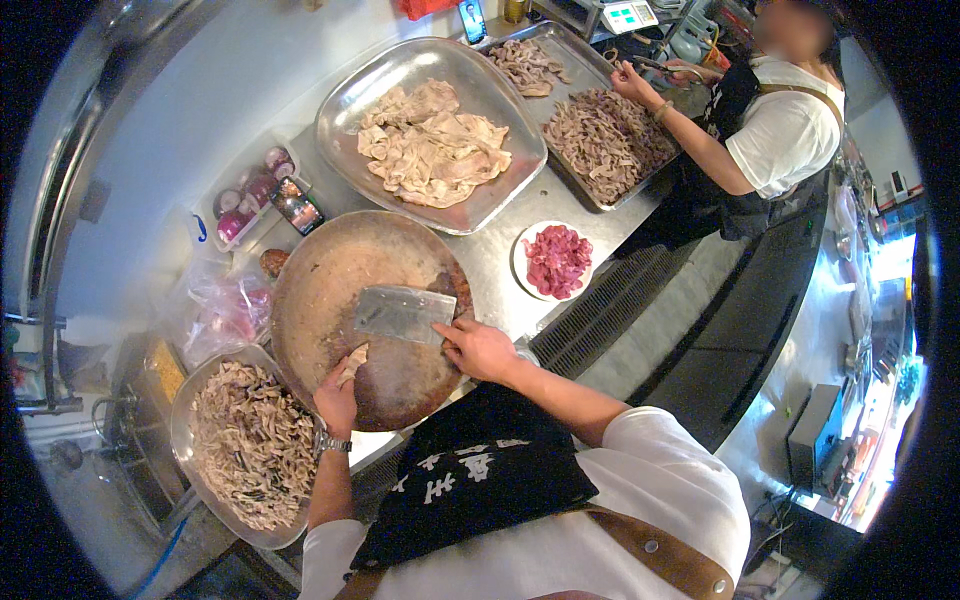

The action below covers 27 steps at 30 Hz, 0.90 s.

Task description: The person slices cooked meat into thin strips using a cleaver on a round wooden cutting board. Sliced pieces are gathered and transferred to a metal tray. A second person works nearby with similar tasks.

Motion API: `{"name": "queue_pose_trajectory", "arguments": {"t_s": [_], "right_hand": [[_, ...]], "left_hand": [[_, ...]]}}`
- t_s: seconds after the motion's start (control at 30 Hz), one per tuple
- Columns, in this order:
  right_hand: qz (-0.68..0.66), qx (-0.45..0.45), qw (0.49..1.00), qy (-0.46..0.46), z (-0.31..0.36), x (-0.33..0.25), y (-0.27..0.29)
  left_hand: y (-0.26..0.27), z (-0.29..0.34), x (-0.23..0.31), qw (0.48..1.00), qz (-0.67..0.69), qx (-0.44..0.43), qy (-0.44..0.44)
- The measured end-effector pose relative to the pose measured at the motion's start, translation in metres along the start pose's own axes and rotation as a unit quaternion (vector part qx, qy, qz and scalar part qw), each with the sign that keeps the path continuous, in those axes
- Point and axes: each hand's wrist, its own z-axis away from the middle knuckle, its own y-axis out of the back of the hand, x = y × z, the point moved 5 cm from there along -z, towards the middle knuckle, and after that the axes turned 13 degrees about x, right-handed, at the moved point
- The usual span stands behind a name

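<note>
My right hand (480, 350) is closed round the handle end of a cleaver (405, 313), whose broad blade lies nearly flat over the round wooden chopping board (340, 262). At the board's near left edge my left hand (337, 392) is closed on a small pale piece of meat (354, 362). Close by that hand, a metal tray (181, 425) holds a heap of cut meat strips (252, 440). Beyond the board stands a large metal basin (345, 95) with whole pale pieces of meat (435, 148). To the right is a white plate (519, 262) of red sliced meat (558, 262).
A co-worker (765, 120) at the far right holds scissors over a long tray (607, 205) of cut strips. Left of the board are a phone (297, 206), a tub of red onions (236, 213) and a plastic bag (225, 305). A scale (628, 16) stands at the back.
</note>
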Motion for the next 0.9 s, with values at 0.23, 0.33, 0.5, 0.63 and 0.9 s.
{"name": "queue_pose_trajectory", "arguments": {"t_s": [0.23, 0.33, 0.5, 0.63, 0.9], "right_hand": [[0.004, 0.027, 0.999, 0.018, 0.0, 0.0, 0.001], [0.005, 0.031, 0.999, 0.02, 0.0, 0.001, 0.001], [-0.016, 0.002, 1.0, 0.013, -0.002, 0.004, 0.0], [-0.031, -0.003, 0.999, 0.007, -0.003, 0.006, 0.001], [-0.083, -0.028, 0.996, -0.008, -0.004, 0.011, 0.001]], "left_hand": [[-0.006, -0.005, -0.016, 1.0, -0.01, 0.011, 0.015], [-0.005, -0.004, -0.013, 0.993, -0.105, -0.022, -0.043], [-0.003, 0.004, -0.005, 0.993, -0.09, 0.016, -0.074], [-0.013, 0.008, 0.0, 0.985, -0.137, -0.002, -0.102], [-0.025, 0.018, 0.016, 0.982, 0.016, 0.001, -0.19]]}}
